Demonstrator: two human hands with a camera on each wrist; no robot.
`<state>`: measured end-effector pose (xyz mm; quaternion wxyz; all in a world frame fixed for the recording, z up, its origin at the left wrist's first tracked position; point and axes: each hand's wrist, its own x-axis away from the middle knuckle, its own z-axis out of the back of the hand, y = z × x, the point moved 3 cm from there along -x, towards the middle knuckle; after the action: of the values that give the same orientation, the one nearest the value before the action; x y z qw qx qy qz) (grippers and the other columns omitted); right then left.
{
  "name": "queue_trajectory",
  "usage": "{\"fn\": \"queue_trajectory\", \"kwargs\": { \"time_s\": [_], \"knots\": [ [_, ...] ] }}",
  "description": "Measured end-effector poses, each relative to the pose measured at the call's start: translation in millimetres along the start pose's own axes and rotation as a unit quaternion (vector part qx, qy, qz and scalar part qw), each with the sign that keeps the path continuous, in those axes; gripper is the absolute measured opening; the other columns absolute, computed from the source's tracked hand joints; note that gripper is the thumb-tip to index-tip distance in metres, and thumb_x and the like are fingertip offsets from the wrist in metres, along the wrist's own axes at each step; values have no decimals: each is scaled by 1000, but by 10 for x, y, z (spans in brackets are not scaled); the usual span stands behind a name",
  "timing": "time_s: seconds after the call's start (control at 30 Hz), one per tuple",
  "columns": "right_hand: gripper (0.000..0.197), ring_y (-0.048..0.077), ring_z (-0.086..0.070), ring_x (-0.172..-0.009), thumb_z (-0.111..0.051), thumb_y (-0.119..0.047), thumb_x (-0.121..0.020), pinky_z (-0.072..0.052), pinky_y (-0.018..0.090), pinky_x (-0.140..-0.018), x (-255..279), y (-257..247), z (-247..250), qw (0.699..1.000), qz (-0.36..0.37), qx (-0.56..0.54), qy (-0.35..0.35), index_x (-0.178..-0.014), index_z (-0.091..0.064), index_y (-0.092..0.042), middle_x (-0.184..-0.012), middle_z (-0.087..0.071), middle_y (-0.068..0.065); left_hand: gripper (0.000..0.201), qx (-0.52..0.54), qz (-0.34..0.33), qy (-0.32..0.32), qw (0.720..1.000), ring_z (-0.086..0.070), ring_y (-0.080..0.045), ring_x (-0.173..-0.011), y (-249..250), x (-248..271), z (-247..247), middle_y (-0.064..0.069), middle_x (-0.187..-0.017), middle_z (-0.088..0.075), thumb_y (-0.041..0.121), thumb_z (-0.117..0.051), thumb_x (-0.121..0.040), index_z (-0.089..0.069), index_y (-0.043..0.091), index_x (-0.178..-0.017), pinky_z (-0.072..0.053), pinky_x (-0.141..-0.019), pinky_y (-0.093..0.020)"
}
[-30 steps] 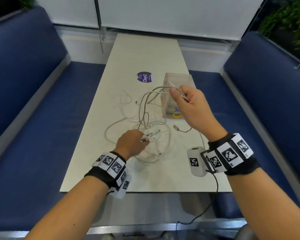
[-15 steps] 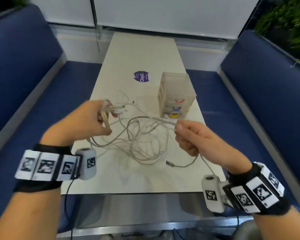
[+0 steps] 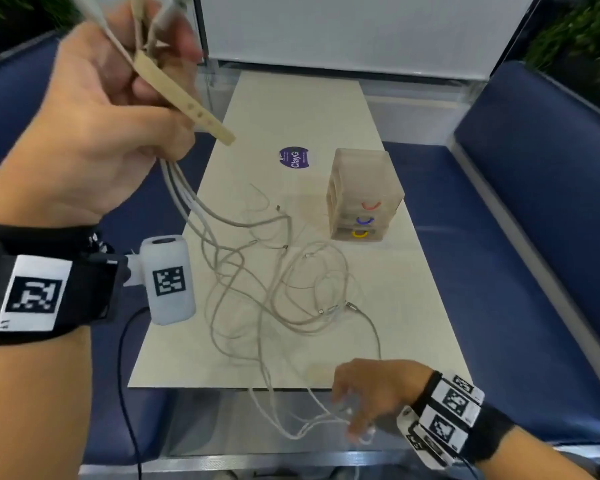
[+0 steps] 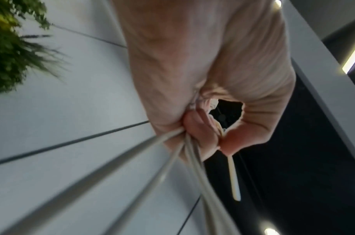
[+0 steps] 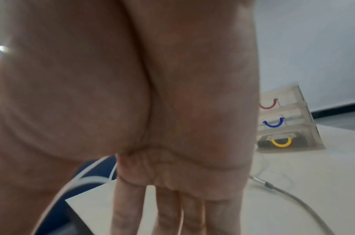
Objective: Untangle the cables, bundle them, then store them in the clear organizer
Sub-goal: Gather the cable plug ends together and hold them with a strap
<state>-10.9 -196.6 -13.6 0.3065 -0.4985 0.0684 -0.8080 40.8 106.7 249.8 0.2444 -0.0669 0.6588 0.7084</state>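
Note:
My left hand [image 3: 125, 84] is raised high at the upper left and grips several grey-white cable ends plus a beige perforated strap [image 3: 184, 102]. The left wrist view shows the same fist [image 4: 202, 130], with cables [image 4: 132, 167] streaming out of it and the strap [image 4: 233, 179] hanging down. The cables run down to a loose tangle [image 3: 281, 289] on the table. My right hand [image 3: 357, 417] hangs below the table's front edge. Its fingers [image 5: 162, 211] are straight, and thin white cables [image 3: 291, 420] pass between them. The clear three-drawer organizer [image 3: 364, 195] stands upright at the right, drawers closed.
The pale table [image 3: 423, 341] is long and narrow, with blue benches on the right [image 3: 534, 237] and left [image 3: 11, 109]. A purple round sticker [image 3: 294, 157] lies beyond the tangle. The organizer [image 5: 289, 127] has red, blue and yellow handles.
My left hand rose from table height to the upper left, lifting its cable ends. My right hand dropped from a pinch above the table to below its front edge, fingers straightened.

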Motion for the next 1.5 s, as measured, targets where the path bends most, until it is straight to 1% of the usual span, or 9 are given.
{"fn": "queue_trajectory", "kwargs": {
  "time_s": [0.1,0.23,0.37,0.57,0.77,0.97,1.07,1.2,1.5],
  "knots": [
    [53,14,-55,-109,-79,-21,-80,-47,31,-98,25,17,286,995,-13,1,95,-129,-62,-21,-124,-58,-3,50,22,-29,-28,999,-24,-15,-53,94,37,-282,0,-67,-21,-20,-51,-69,-54,20,-99,-21,-45,-29],
    [27,19,-65,-85,-55,-2,-83,-49,26,-76,115,-48,915,923,-52,-69,374,-81,-69,-25,-91,-70,0,38,49,19,-44,998,-17,-22,-52,-49,54,-652,-2,-64,-24,-16,-57,-80,-62,11,-106,-20,-45,-31],
    [20,29,-58,-94,-54,-5,-85,-52,40,-74,263,-253,1287,863,-83,30,497,-77,-68,-17,-102,-63,6,37,38,52,-64,996,-28,-15,-55,-257,54,-925,-10,-71,-24,-5,-60,-90,-62,9,-124,-30,-48,-25],
    [21,30,-61,-105,-53,-6,-93,-40,31,-70,111,-243,1428,854,-202,195,438,-106,-68,-12,-111,-66,7,38,70,93,9,993,-25,-15,-52,-562,71,-1018,-17,-72,-23,-14,-49,-86,-66,11,-110,-27,-46,-24],
    [38,31,-61,-102,-46,-4,-92,-50,41,-80,4,-95,1411,836,-170,63,518,-129,-50,-15,-117,-60,8,24,22,137,35,990,-24,-13,-49,-889,151,-1169,0,-58,-29,15,-46,-107,-67,15,-119,-26,-44,-23],
    [19,17,-68,-70,-61,-8,-90,-56,34,-64,-250,-187,1183,956,12,-37,290,-95,-70,-24,-92,-69,0,27,-66,143,112,981,-28,-13,-51,-1092,185,-1278,-9,-63,-34,24,-46,-107,-57,10,-87,-27,-48,-24],
    [23,10,-63,-64,-78,-14,-81,-57,32,-61,-299,-105,1118,962,17,-80,261,-100,-70,-24,-92,-71,-1,39,-73,146,162,973,-26,-12,-52,-1128,225,-1251,-6,-63,-35,32,-53,-103,-53,-2,-83,-26,-48,-22],
    [35,9,-54,-92,-85,-29,-73,-47,30,-79,-405,133,1212,945,-72,39,316,-104,-69,-32,-101,-59,-12,34,-116,185,146,965,-31,-5,-50,-1191,327,-1223,13,-55,-38,19,-70,-93,-46,15,-69,-32,-51,-21],
    [38,25,-57,-114,-56,-6,-92,-43,31,-85,-715,548,1014,933,-152,77,315,-122,-64,-28,-123,-54,2,41,10,268,15,963,-17,-13,-47,-774,593,-1233,-1,-58,-23,35,-56,-101,-41,20,-66,-18,-42,-20]
  ]
}}
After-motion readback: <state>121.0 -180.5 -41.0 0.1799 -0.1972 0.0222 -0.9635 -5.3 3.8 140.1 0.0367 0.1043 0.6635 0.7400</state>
